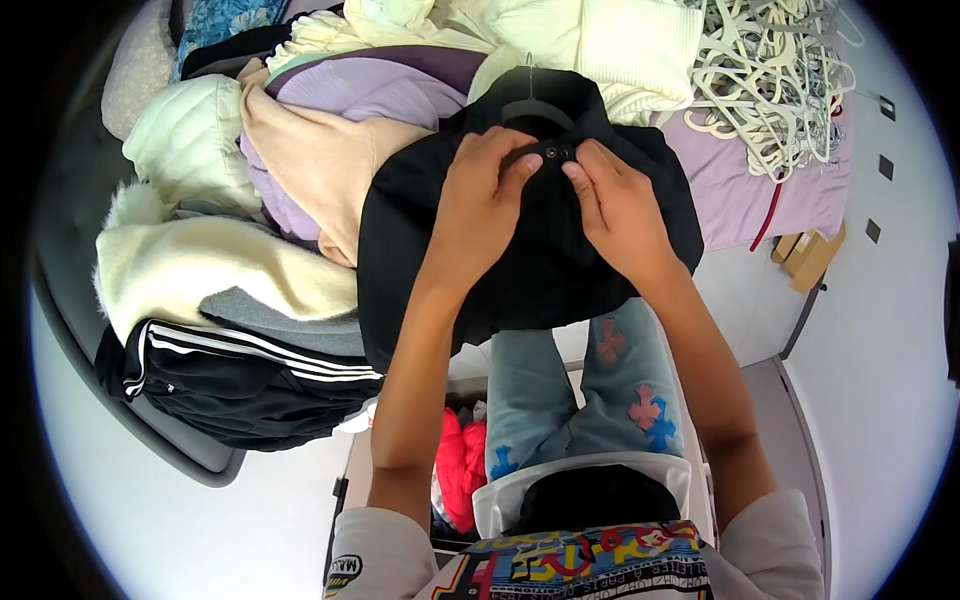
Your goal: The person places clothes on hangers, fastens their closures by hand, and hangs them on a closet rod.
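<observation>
A black jacket (480, 260) with a hanger (530, 108) in its collar lies across the person's knees and the bed edge. The hanger's metal hook shows above the collar. My left hand (488, 185) pinches the left side of the jacket's collar opening. On the other side, my right hand (615, 200) holds the opposite edge between thumb and fingers. Small round snaps (553, 153) show on the dark strip between the two hands.
Piled clothes lie at the left, among them a beige garment (315, 150), a cream fluffy one (220, 265) and a black striped one (240, 385). White hangers (765, 90) are heaped at the upper right, near cardboard boxes (815, 258). Red clothing (460, 465) sits low down.
</observation>
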